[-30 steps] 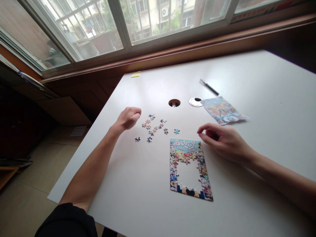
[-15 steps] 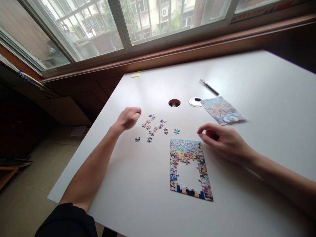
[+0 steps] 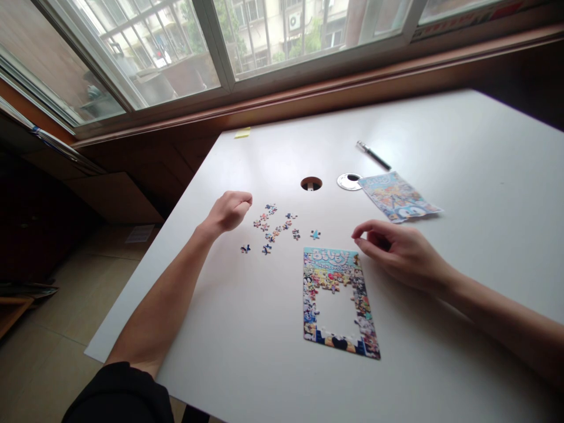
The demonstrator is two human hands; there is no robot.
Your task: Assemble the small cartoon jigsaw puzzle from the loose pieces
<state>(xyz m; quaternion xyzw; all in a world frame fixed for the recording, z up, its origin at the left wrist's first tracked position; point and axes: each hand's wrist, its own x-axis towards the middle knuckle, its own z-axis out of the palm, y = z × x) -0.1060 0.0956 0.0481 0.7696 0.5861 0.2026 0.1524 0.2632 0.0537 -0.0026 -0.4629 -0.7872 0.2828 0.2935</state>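
My left hand [image 3: 230, 210] rests on the white table as a loose fist, just left of the loose jigsaw pieces [image 3: 276, 232]; I see nothing in it. Right of the puzzle's top edge, my right hand [image 3: 394, 249] lies curled, thumb and forefinger tips nearly meeting with nothing visible between them. Below and between the hands is a partly assembled jigsaw puzzle [image 3: 311, 294], its border joined around a bare middle. A single light-blue piece [image 3: 315, 234] lies just above the puzzle. Two dark-and-white pieces, one of them [image 3: 245, 249] farther left, sit below the main cluster.
A crumpled printed sheet [image 3: 399, 197] lies beyond my right hand, beside a black pen [image 3: 373, 155]. Near them are a round metal cover [image 3: 349, 181] and a cable hole [image 3: 311, 184] in the table. A yellow sticky note [image 3: 242, 133] is at the far edge, below the window.
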